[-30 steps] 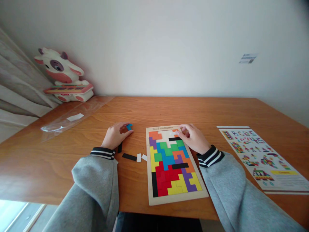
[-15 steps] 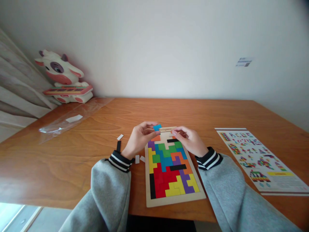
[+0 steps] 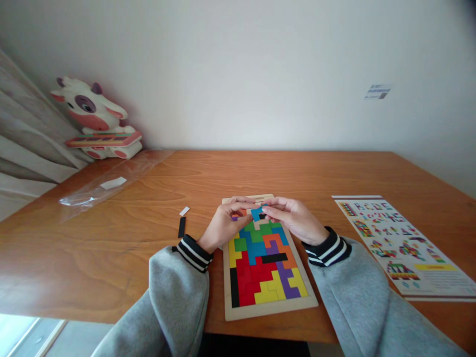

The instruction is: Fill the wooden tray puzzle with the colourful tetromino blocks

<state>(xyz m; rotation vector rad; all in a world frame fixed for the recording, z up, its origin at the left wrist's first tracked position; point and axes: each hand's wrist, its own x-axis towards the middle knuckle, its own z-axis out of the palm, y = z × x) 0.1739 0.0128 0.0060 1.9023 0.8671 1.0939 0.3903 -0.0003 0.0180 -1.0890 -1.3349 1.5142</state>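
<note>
Now both sets of fingertips pinch the blue piece (image 3: 256, 213) over the puzzle tray (image 3: 267, 310) top; my left hand (image 3: 225, 225) has carried it from the table (image 3: 111, 238) to meet my right hand (image 3: 295, 220); placement looks close.

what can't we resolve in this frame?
Head view only:
- Far end of the puzzle board: covered by the left hand and right hand.
- Blue piece: fingers overlap it; its full shape and which hand grips it are unclear.
- Instruction sheet: print too small to read.
- Wall label: blurred.
- Both sleeves: cut off by the bottom edge.
</note>
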